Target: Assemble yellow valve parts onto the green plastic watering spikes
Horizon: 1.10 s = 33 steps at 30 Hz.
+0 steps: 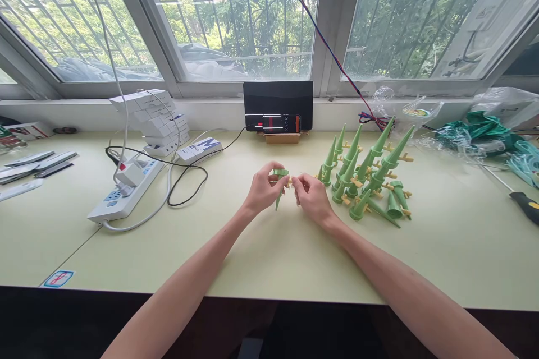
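Note:
Near the middle of the table, my left hand (265, 188) is closed round a green plastic watering spike (278, 201), its tip pointing down and its wide collar up. A small yellow valve (289, 182) shows at the spike's side, between my two hands. My right hand (310, 193) pinches at the valve's outer end; its fingertips cover most of that end. Just right of this hand stand several more green spikes (352, 171) with yellow valves, most of them point up, a few lying on their sides.
A phone (281, 124) leans on a dark tablet (278, 98) at the back. To the left are a power strip (126, 190) with cables and stacked white boxes (162, 123). A screwdriver (524, 205) and green plastic packaging (480, 132) lie at the right.

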Tool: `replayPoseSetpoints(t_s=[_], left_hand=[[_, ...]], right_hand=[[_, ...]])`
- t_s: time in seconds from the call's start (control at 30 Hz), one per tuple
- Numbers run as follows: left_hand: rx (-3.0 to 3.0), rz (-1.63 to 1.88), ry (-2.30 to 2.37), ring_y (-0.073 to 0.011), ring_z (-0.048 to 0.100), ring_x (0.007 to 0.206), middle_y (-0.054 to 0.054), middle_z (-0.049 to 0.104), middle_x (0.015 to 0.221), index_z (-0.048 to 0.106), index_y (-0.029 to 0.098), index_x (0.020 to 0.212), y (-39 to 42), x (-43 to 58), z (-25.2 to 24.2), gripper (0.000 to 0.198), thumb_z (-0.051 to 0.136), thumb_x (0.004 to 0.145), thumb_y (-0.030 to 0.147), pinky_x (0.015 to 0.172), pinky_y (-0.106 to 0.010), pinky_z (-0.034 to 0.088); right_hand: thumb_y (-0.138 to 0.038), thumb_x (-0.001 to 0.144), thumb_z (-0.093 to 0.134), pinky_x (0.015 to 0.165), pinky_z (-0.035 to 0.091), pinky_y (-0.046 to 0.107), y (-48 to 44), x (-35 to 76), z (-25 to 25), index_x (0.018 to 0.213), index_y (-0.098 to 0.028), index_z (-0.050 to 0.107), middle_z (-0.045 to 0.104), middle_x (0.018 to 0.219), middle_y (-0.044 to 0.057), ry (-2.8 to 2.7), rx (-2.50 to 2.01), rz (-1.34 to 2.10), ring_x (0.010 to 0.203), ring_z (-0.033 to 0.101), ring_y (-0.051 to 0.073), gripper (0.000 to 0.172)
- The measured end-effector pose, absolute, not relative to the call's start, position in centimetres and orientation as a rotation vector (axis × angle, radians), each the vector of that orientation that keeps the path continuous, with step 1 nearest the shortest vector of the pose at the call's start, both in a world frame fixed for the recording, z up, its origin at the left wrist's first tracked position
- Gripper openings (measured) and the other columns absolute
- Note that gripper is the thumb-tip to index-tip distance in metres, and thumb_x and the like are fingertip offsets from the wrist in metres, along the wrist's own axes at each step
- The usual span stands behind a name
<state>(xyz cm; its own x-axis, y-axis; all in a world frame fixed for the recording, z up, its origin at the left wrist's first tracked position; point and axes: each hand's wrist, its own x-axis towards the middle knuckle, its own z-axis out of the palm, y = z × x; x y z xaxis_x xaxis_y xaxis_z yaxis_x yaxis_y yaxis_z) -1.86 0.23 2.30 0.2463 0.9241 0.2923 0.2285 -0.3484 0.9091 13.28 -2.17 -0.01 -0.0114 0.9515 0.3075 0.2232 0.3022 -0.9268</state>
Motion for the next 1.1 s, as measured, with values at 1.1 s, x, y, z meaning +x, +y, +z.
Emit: replayPoseSetpoints(t_s=[1.1], left_hand=[[1.854,1.137,1.188,-0.0176,0.068,0.063,-0.002,0.066,0.071,0.057,0.019,0.087,0.54,-1.85,1.88,0.023,0.062,0.082,0.041,0.059,-0.029,0.057]], right_hand=[[-0.048,0.09,0.054,0.048,0.042,0.027,-2.1,13.25,-0.1,0.074,-0.02,0.054,0.058,0.064,0.0,-1.456,-1.115,0.854,0.046,0.052,0.013,0.033]])
